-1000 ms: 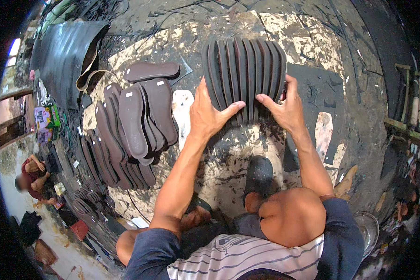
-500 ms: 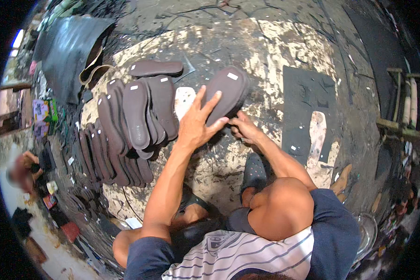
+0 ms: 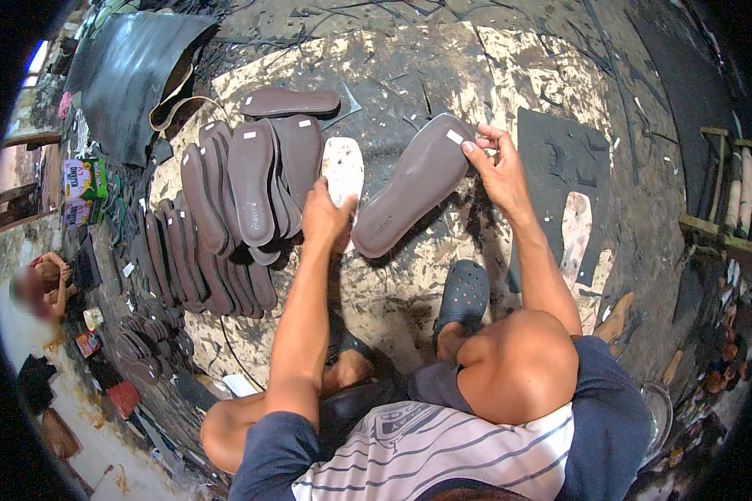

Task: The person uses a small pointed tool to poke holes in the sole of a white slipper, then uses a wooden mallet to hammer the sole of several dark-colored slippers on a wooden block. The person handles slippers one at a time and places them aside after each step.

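One dark clog, smooth and pierced with round holes, sits nearest, on my right foot. One stained pale template overlaps one flat black sheet at right. My left fingers bend at a second, whitish template; whether they hold it I cannot tell. One matte brown pad, waisted like a sole, slants beside it, my right fingers half-curled, touching its far end, grip unclear. Over ten similar pads overlap at left, one crosswise pad behind. Farthest, one shiny sheet curls.
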Tool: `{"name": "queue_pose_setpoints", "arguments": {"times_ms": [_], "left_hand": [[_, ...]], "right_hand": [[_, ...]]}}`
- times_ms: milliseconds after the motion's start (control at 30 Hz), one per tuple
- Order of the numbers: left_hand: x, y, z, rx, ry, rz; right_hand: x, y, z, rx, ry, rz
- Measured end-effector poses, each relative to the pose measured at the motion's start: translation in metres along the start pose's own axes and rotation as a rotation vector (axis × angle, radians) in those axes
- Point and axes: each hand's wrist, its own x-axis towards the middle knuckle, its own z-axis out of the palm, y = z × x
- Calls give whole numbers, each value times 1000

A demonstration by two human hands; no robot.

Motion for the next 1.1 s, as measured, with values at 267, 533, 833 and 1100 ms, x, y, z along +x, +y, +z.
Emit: {"name": "queue_pose_setpoints", "arguments": {"times_ms": [267, 533, 833, 1100], "left_hand": [[-4, 3, 22, 157, -66, -22], [11, 19, -62, -204, 259, 160], [-58, 156, -144, -176, 114, 904], [-88, 112, -77, -120, -52, 555]], "right_hand": [[6, -1, -22, 84, 200, -117], [3, -30, -40, 94, 199, -192], [3, -101, -26, 239, -297, -17], [-3, -42, -20, -220, -128, -19]]}}
